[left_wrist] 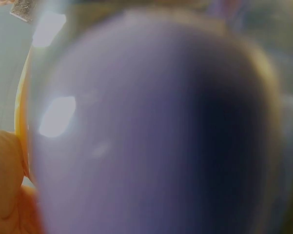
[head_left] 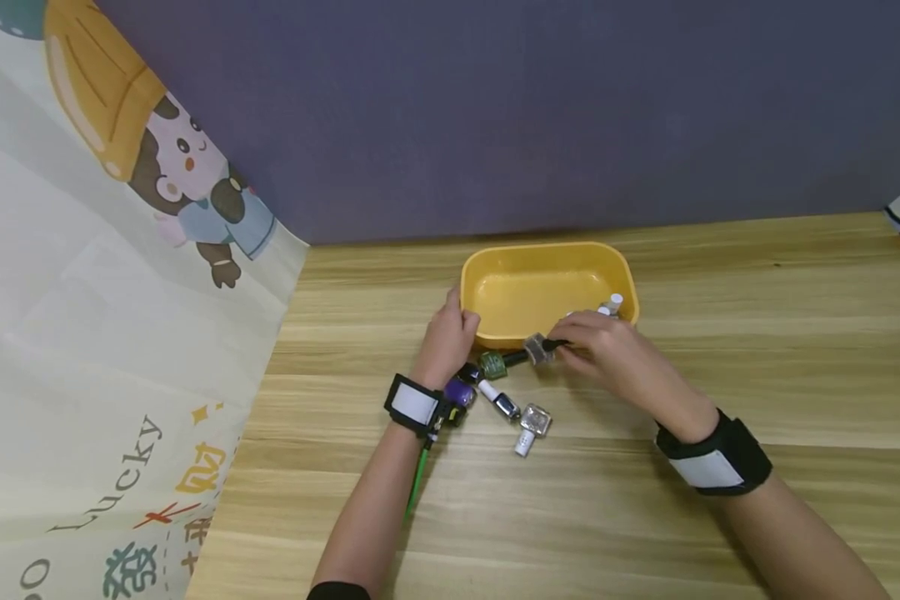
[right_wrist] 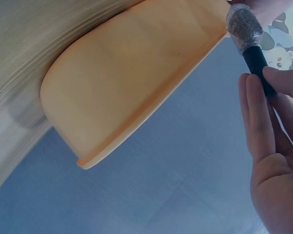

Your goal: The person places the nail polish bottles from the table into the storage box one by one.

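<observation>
A yellow plastic basin (head_left: pixel 521 300) stands on the wooden table, with a few white-capped bottles (head_left: pixel 611 305) inside at its right end. My left hand (head_left: pixel 444 343) grips the basin's left wall near the front corner. By the front rim, my right hand (head_left: pixel 618 358) pinches the black cap (right_wrist: pixel 256 63) of a glittery clear nail polish bottle (head_left: pixel 537 349), its glass end pointing left. A green nail polish bottle (head_left: pixel 492 364) lies close to that bottle. Large and blurred, a purple bottle (left_wrist: pixel 136 126) fills most of the left wrist view.
In front of the basin lie a dark nail polish bottle (head_left: pixel 506 405) with a white cap, a silver glitter one (head_left: pixel 535 420) and a purple one (head_left: pixel 459 392) beside my left wrist. A green stick (head_left: pixel 417 482) lies along my left forearm. A dark wall (head_left: pixel 540 117) rises behind.
</observation>
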Demonstrator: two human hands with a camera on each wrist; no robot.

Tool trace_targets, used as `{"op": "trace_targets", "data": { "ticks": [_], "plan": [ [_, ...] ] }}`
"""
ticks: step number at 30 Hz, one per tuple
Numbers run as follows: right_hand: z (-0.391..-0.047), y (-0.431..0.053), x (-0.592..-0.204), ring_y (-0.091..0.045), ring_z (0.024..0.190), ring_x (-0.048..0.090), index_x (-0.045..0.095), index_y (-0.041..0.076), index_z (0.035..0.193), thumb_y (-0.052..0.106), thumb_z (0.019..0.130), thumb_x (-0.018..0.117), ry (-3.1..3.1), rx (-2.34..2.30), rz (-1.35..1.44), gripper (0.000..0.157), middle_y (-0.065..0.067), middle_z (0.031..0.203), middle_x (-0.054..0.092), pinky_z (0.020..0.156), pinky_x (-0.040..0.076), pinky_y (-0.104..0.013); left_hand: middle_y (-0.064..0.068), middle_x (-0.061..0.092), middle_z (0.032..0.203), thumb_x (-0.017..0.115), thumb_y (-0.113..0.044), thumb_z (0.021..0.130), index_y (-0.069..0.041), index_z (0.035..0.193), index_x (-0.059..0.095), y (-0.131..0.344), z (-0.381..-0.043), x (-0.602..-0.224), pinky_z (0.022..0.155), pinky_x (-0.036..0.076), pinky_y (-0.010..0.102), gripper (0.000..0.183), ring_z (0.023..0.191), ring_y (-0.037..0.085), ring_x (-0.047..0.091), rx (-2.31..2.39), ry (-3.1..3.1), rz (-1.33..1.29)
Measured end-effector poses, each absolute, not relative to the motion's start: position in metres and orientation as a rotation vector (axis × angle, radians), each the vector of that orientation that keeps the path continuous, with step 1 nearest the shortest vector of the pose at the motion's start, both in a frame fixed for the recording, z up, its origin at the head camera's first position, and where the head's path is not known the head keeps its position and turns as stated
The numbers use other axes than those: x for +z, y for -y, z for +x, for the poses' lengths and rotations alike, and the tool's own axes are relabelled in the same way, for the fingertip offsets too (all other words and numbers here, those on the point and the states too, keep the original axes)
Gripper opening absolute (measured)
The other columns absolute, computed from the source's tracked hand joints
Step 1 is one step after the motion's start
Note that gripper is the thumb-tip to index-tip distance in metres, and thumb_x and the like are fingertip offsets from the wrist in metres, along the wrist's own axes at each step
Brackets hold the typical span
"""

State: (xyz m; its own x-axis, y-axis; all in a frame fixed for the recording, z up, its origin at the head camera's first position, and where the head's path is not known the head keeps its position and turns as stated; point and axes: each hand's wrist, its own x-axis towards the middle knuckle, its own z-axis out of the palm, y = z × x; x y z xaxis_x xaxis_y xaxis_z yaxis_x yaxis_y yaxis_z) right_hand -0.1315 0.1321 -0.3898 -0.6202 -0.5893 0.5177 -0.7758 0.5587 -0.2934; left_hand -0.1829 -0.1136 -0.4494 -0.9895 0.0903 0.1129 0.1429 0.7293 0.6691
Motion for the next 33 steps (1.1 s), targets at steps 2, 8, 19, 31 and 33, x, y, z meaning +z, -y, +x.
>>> {"op": "trace_targets", "data": {
  "ticks": [2, 8, 19, 31, 33],
  "plan": [
    [-0.1323, -0.1327, -0.389, -0.02, 0.09, 0.061, 0.067, 0.005, 0.094, 0.008, 0.075, 0.069, 2.434, 0.716, 1.109, 0.02, -0.007, 0.095, 0.064, 0.076, 0.049, -0.031, 0.005, 0.052, 0.083, 0.036, -0.026, 0.092, -0.009, 0.143, 0.025, 0.1139, -0.1834, -0.4496, 0.055, 0.042, 0.029, 0.055, 0.064, 0.017, 0.051, -1.112, 2.852, -0.194],
    [-0.133, -0.1351, -0.3867, -0.021, 0.088, 0.061, 0.067, 0.005, 0.096, 0.007, 0.075, 0.068, 2.44, 0.716, 1.063, 0.022, -0.007, 0.095, 0.064, 0.073, 0.049, -0.031, 0.005, 0.052, 0.083, 0.036, -0.026, 0.092, -0.009, 0.143, 0.025, 0.1139, -0.1841, -0.4492, 0.055, 0.042, 0.029, 0.055, 0.063, 0.017, 0.05, -1.121, 2.847, -0.198],
    [-0.1336, -0.138, -0.3863, -0.019, 0.088, 0.061, 0.067, 0.007, 0.099, 0.008, 0.077, 0.067, 2.502, 0.702, 1.003, 0.022, -0.007, 0.098, 0.064, 0.072, 0.049, -0.029, 0.005, 0.052, 0.081, 0.036, -0.027, 0.092, -0.01, 0.143, 0.025, 0.1138, -0.1835, -0.4494, 0.054, 0.041, 0.027, 0.055, 0.062, 0.015, 0.05, -1.119, 2.86, -0.191],
    [-0.1353, -0.1411, -0.3865, -0.017, 0.088, 0.061, 0.067, 0.008, 0.1, 0.011, 0.077, 0.068, 2.478, 0.703, 0.987, 0.023, -0.005, 0.099, 0.063, 0.073, 0.049, -0.029, 0.004, 0.051, 0.08, 0.036, -0.027, 0.092, -0.009, 0.142, 0.027, 0.1141, -0.1837, -0.4499, 0.055, 0.041, 0.028, 0.054, 0.063, 0.016, 0.05, -1.107, 2.853, -0.194],
    [-0.1356, -0.142, -0.3871, -0.017, 0.089, 0.061, 0.066, 0.008, 0.101, 0.012, 0.078, 0.067, 2.481, 0.711, 0.978, 0.023, -0.005, 0.1, 0.063, 0.073, 0.049, -0.029, 0.004, 0.051, 0.08, 0.036, -0.027, 0.092, -0.009, 0.142, 0.027, 0.1138, -0.1835, -0.4495, 0.055, 0.041, 0.028, 0.054, 0.063, 0.016, 0.05, -1.108, 2.857, -0.192]
  ]
}}
